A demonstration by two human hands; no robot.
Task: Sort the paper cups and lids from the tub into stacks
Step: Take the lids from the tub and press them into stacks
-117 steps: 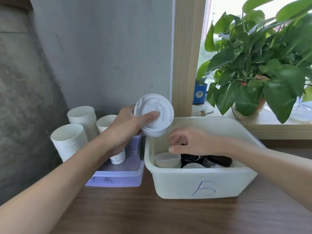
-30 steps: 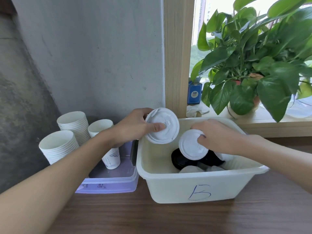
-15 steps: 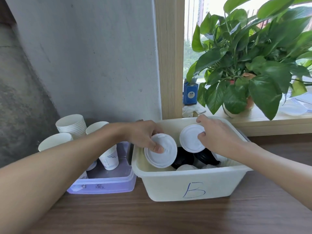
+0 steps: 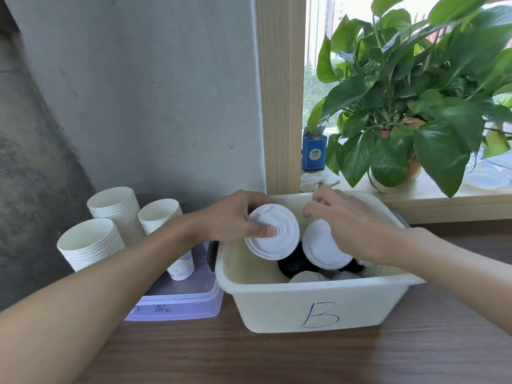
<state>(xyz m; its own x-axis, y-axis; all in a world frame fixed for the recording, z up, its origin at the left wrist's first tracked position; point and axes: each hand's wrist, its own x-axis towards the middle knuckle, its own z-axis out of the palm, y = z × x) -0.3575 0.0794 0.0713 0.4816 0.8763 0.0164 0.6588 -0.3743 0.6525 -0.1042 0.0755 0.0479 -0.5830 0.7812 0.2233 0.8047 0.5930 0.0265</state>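
Observation:
A cream tub [image 4: 318,306] marked "B" stands on the wooden table and holds black lids [image 4: 293,263] and white lids. My left hand [image 4: 232,220] grips a stack of white lids [image 4: 274,231] over the tub's left side, thumb pressed on top. My right hand [image 4: 352,225] holds a single white lid [image 4: 321,248] tilted just to the right of that stack, a small gap between them. Left of the tub, three stacks of white paper cups [image 4: 91,245] stand in and beside a lilac tray [image 4: 180,297].
A grey wall and a wooden window post [image 4: 279,92] rise right behind the tub. A potted plant [image 4: 410,106] and a small blue box [image 4: 314,152] sit on the sill at the back right. The brown tabletop [image 4: 277,358] runs along the front.
My right hand has lowered its white lid and brought it closer to the stack in my left hand. The left hand has lifted the stack a little above the tub's left side.

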